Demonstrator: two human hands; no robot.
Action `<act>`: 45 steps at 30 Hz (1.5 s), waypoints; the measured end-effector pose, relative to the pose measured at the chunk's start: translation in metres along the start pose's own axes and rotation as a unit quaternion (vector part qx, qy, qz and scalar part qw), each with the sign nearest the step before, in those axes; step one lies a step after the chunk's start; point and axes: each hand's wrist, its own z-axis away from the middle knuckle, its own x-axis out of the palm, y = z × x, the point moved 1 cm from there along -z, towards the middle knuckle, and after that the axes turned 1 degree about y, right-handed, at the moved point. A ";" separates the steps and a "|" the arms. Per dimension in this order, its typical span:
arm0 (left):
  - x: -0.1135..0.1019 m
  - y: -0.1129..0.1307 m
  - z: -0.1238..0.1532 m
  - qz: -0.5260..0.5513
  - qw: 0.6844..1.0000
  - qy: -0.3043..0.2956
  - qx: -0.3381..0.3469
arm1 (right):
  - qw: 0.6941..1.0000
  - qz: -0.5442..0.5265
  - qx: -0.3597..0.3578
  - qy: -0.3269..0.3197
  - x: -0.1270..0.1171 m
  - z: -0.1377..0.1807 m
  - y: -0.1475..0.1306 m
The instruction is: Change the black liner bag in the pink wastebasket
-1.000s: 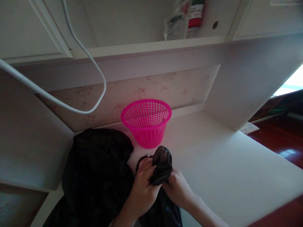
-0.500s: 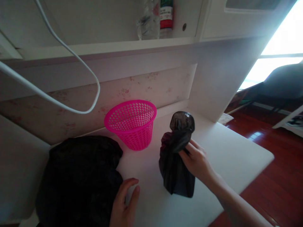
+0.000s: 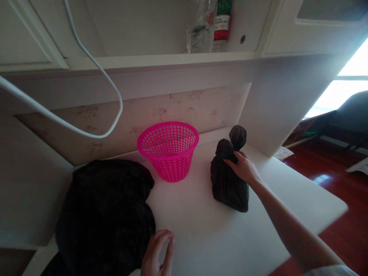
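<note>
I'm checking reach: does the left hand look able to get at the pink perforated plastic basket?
Probably yes: the left hand looks empty, with only white tabletop showing between it and the basket.

blk bag (image 3: pixel 227 188), pink bskt (image 3: pixel 174 165), floral wallppr (image 3: pixel 161 112)

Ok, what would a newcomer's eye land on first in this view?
Probably the bright pink basket first, standing near the back of the white desk. Then the big black bundle left of it and, right of it, the smaller black bag, gripped near its top by the right hand. A white cable also loops across the upper left.
</note>
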 end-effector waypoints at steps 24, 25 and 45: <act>-0.041 -0.058 0.025 -0.442 0.888 0.022 0.126 | 0.976 -0.086 -0.187 -0.076 0.008 0.033 -0.204; -0.044 -0.058 0.027 -0.456 0.883 0.032 0.106 | 0.978 -0.075 -0.182 -0.069 0.012 0.027 -0.208; -0.101 -0.078 -0.010 -0.304 0.941 0.143 -0.034 | 0.941 -0.265 -0.204 0.054 -0.068 0.130 -0.164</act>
